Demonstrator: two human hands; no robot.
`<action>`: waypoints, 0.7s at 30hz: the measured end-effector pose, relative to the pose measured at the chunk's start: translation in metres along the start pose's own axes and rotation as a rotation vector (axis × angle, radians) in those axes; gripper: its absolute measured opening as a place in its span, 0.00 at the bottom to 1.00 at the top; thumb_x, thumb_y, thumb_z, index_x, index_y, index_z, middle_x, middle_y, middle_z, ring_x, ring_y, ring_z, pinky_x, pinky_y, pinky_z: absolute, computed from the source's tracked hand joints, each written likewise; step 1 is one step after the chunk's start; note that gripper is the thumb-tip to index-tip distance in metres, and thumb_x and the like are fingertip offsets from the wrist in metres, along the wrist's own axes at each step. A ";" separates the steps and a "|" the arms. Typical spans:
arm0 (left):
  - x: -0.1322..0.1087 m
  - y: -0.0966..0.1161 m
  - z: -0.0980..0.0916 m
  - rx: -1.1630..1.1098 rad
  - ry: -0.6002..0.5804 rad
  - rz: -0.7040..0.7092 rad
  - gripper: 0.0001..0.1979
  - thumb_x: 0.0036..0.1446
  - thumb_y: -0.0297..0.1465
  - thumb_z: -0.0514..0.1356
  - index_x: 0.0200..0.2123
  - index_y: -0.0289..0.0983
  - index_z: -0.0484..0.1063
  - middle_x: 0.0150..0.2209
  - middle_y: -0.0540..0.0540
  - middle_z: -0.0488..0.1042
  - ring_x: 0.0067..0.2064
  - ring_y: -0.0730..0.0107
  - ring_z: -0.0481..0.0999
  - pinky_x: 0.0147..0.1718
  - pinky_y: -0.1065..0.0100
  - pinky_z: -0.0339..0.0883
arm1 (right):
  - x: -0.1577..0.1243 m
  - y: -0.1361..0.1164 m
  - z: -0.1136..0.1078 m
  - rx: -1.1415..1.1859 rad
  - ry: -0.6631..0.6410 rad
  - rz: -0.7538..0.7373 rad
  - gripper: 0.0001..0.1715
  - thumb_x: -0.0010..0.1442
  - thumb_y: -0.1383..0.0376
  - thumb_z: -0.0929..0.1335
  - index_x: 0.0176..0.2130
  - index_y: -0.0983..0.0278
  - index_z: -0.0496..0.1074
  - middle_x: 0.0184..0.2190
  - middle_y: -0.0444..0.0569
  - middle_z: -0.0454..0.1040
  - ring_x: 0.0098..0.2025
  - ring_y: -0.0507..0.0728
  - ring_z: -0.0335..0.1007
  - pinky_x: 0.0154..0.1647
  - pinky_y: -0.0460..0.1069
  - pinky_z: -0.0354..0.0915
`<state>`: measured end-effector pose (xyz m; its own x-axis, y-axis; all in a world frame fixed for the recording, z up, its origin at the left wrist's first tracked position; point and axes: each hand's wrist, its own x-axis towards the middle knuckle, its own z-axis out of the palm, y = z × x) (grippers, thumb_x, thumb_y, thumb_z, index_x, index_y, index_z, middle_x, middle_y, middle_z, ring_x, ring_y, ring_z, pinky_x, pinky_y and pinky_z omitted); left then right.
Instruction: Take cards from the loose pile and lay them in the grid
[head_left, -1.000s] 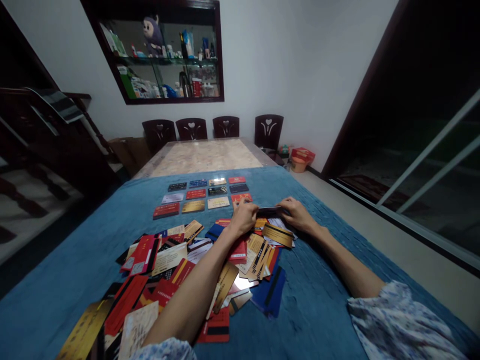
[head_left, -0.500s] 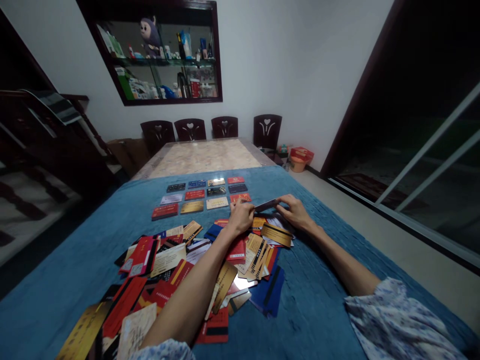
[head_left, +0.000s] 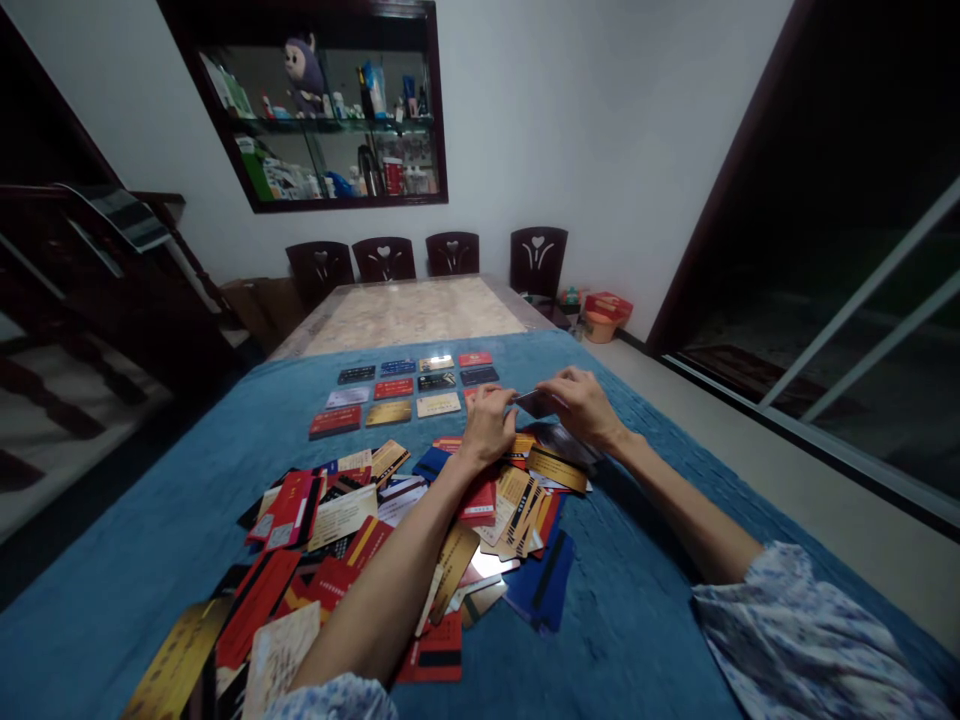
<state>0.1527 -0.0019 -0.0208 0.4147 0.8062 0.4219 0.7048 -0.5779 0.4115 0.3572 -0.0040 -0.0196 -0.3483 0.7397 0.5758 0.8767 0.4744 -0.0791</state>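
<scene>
Between my two hands a dark plastic card [head_left: 531,403] is held tilted above the far right part of a loose card pile [head_left: 341,518]. My left hand [head_left: 487,428] pinches its left end, with the fingertips partly hidden. At the other end, my right hand [head_left: 583,408] is closed on the card with thumb and fingers. Beyond the pile, cards lie in neat rows, among them a gold card [head_left: 389,413], a cream card [head_left: 439,404] and a red card stack [head_left: 335,422]. My left hand partly covers one red card at the right of the nearest row.
A blue cloth [head_left: 622,600] covers the near part of the table, and its marble top [head_left: 409,305] shows at the far end. Several dark chairs [head_left: 538,262] stand behind. An orange bucket [head_left: 600,326] sits on the floor at right.
My right hand has moved left, closer to my left hand, and the card between them has turned. The whole view has shifted slightly.
</scene>
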 end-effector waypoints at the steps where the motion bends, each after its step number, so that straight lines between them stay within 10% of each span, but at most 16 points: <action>1: 0.000 0.001 0.000 -0.006 0.021 0.010 0.15 0.63 0.25 0.55 0.51 0.38 0.72 0.50 0.44 0.78 0.58 0.58 0.66 0.58 0.55 0.57 | 0.003 -0.001 -0.001 -0.019 -0.023 -0.023 0.15 0.68 0.64 0.63 0.46 0.60 0.78 0.39 0.54 0.80 0.46 0.63 0.66 0.47 0.56 0.57; 21: 0.003 -0.006 -0.006 0.264 -0.126 -0.034 0.20 0.57 0.19 0.52 0.51 0.40 0.68 0.45 0.42 0.77 0.51 0.56 0.70 0.49 0.59 0.61 | 0.006 -0.008 0.027 -0.004 -0.162 -0.028 0.16 0.64 0.66 0.66 0.51 0.61 0.74 0.44 0.54 0.80 0.46 0.63 0.67 0.44 0.54 0.58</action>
<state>0.1461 0.0036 -0.0168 0.4452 0.8433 0.3012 0.8380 -0.5109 0.1919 0.3388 0.0096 -0.0375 -0.4213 0.7938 0.4387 0.8673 0.4940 -0.0611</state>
